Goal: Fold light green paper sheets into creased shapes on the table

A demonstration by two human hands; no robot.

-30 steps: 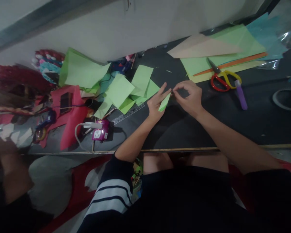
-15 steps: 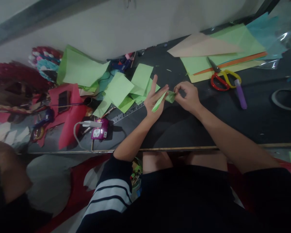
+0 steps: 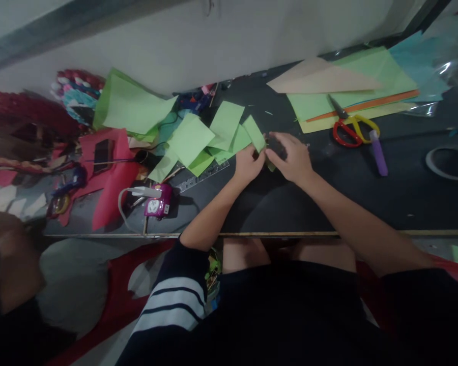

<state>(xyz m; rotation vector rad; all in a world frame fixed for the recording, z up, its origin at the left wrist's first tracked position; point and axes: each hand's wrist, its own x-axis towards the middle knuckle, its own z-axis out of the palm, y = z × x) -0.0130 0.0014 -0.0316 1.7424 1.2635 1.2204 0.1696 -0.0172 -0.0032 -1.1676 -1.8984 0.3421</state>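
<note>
A folded piece of light green paper (image 3: pixel 255 133) sticks up out of my left hand (image 3: pixel 248 163), whose fingers are closed on its lower part. My right hand (image 3: pixel 293 156) faces it from the right, thumb and fingers curved toward the paper with their tips at its edge. A small green bit of the paper shows below, between the two hands. Whether the right fingertips pinch it is hard to make out. Just left of the hands lie several loose green paper pieces (image 3: pixel 193 140), partly over a clear ruler (image 3: pixel 202 178).
Red-and-yellow scissors (image 3: pixel 351 127) and a purple glue stick (image 3: pixel 379 155) lie at right by stacked coloured sheets (image 3: pixel 381 66). Farther right is a tape roll (image 3: pixel 448 161). A purple power adapter (image 3: pixel 159 202) stands near the table edge. Another person's arm (image 3: pixel 15 254) is at far left.
The green paper has been turned so that it stands up from my left hand. My left fingers, stretched out before, have closed round it. My right hand's fingers have spread a little.
</note>
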